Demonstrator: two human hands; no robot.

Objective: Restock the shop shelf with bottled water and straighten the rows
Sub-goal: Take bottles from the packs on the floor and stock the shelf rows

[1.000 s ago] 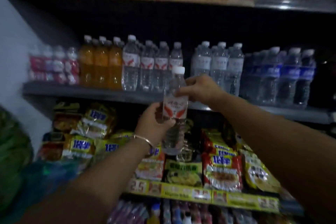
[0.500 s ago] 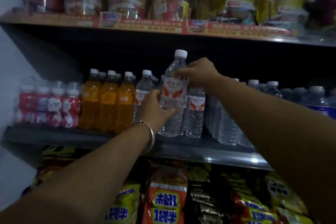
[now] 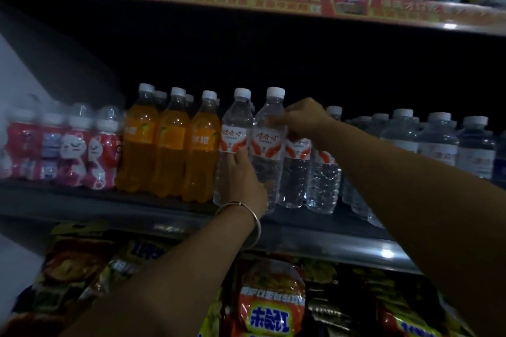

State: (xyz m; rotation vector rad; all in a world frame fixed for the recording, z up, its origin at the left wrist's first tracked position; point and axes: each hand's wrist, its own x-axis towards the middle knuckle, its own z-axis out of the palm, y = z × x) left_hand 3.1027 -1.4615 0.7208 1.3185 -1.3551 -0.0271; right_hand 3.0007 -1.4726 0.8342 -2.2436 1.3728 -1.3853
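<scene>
A clear water bottle (image 3: 269, 142) with a red-and-white label and white cap stands upright at the front of the grey shelf (image 3: 169, 223). My right hand (image 3: 302, 117) grips its shoulder from the right. My left hand (image 3: 245, 180) wraps its lower body from the left, fingers reaching between it and the neighbouring water bottle (image 3: 235, 142). More bottles of the same kind (image 3: 297, 169) stand just right, partly hidden behind my right arm.
Left of the water stand orange drink bottles (image 3: 169, 150) and small red-labelled bottles (image 3: 71, 148). Blue-labelled water bottles (image 3: 438, 145) fill the shelf's right part. Snack packets (image 3: 271, 306) lie on the shelf below; an upper shelf (image 3: 273, 5) with goods hangs overhead.
Both hands have lowered the bottle from mid-air down onto the front of the shelf, beside the other red-labelled water. The view has come closer to the shelf.
</scene>
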